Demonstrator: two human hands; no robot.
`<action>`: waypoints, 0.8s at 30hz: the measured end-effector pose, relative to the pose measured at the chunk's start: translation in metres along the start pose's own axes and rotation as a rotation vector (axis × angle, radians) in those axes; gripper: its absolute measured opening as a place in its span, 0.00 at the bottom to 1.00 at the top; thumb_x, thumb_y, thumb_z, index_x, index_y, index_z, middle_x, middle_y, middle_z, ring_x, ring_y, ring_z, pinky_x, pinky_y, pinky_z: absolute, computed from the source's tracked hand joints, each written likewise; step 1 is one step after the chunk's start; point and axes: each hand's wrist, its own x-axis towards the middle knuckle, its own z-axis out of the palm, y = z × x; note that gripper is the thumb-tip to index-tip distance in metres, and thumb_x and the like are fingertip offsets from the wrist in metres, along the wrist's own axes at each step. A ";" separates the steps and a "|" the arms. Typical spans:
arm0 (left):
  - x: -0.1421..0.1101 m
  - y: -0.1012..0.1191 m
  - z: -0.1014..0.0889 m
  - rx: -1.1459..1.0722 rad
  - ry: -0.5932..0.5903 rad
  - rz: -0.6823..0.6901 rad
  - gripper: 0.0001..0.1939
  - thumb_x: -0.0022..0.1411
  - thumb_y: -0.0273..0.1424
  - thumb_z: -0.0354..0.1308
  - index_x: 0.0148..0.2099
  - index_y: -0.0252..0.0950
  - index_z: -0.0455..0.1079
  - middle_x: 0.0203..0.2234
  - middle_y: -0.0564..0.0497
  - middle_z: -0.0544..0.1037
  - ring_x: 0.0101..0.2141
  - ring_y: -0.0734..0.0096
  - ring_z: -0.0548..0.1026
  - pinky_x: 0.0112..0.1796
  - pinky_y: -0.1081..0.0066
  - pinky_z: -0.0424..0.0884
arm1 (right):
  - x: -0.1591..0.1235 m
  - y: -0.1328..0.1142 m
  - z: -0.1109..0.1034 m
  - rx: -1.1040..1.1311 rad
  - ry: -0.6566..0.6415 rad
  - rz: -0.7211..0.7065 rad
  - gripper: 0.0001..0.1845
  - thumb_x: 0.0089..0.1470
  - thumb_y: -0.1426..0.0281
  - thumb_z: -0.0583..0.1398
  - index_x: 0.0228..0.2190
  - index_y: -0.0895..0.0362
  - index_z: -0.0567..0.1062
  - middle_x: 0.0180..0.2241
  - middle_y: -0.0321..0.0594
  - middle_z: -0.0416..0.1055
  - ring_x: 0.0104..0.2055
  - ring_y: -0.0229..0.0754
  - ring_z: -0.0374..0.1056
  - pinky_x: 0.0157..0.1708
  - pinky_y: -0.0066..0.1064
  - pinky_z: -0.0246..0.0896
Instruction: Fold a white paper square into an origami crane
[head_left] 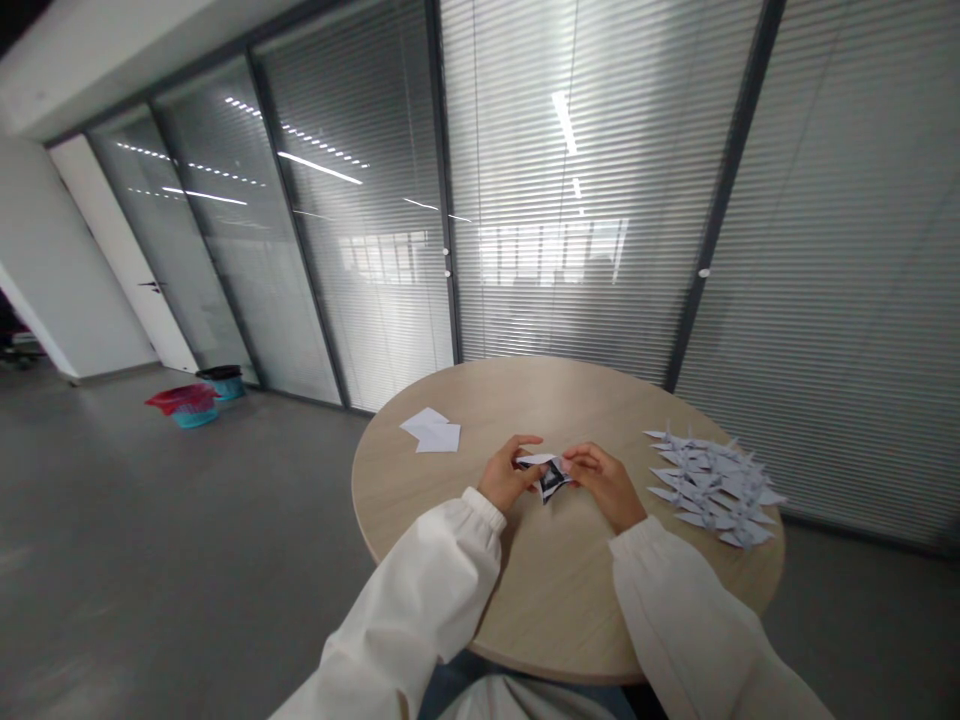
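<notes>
Between my two hands, just above the middle of the round table, is a partly folded piece of paper (553, 478) with a dark printed side and white edges. My left hand (510, 472) grips its left side, thumb on the near face and forefinger stretched out above. On the other side, the fingertips of my right hand (606, 482) pinch the paper's right corner. Several folded white paper cranes (712, 485) sit packed together in rows at the table's right. To the left lie a few flat white paper sheets (439, 437), overlapping.
The round wooden table (555, 600) stands close to a glass partition (585, 200) with blinds. On the floor at the left are a blue bin with a red liner (191, 405) and another bin with a black liner (225, 380). Farther left is a white door (124, 255).
</notes>
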 end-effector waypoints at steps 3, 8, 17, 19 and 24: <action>0.001 -0.005 0.000 0.025 0.001 0.021 0.21 0.45 0.31 0.61 0.43 0.32 0.65 0.23 0.53 0.70 0.20 0.79 0.68 0.20 0.78 0.67 | 0.000 0.001 0.000 -0.003 -0.019 -0.006 0.19 0.40 0.56 0.61 0.30 0.58 0.70 0.28 0.42 0.72 0.29 0.41 0.68 0.27 0.31 0.64; 0.003 -0.011 -0.001 0.136 0.058 0.032 0.13 0.45 0.32 0.60 0.35 0.31 0.69 0.23 0.52 0.73 0.19 0.79 0.68 0.21 0.78 0.65 | -0.003 -0.003 0.002 -0.014 -0.050 0.000 0.18 0.42 0.57 0.60 0.32 0.58 0.72 0.30 0.43 0.72 0.32 0.43 0.68 0.28 0.31 0.65; -0.001 0.000 -0.003 0.219 0.112 0.141 0.09 0.46 0.26 0.57 0.34 0.33 0.71 0.27 0.50 0.75 0.28 0.72 0.71 0.28 0.76 0.66 | -0.001 0.000 0.002 -0.088 -0.038 -0.095 0.14 0.39 0.65 0.63 0.31 0.57 0.71 0.32 0.41 0.73 0.37 0.44 0.68 0.37 0.35 0.63; -0.002 0.003 -0.001 0.171 0.078 0.149 0.10 0.45 0.27 0.59 0.34 0.34 0.71 0.30 0.48 0.75 0.32 0.70 0.72 0.30 0.75 0.66 | 0.000 0.002 0.000 -0.094 0.010 -0.117 0.12 0.40 0.66 0.62 0.30 0.57 0.71 0.32 0.41 0.73 0.37 0.44 0.68 0.39 0.36 0.62; -0.003 0.004 0.001 -0.031 -0.009 0.100 0.27 0.39 0.25 0.65 0.45 0.37 0.66 0.43 0.43 0.70 0.46 0.62 0.67 0.37 0.71 0.66 | 0.002 0.005 -0.006 -0.065 0.164 -0.231 0.09 0.40 0.66 0.61 0.26 0.56 0.71 0.39 0.43 0.70 0.41 0.45 0.66 0.40 0.36 0.62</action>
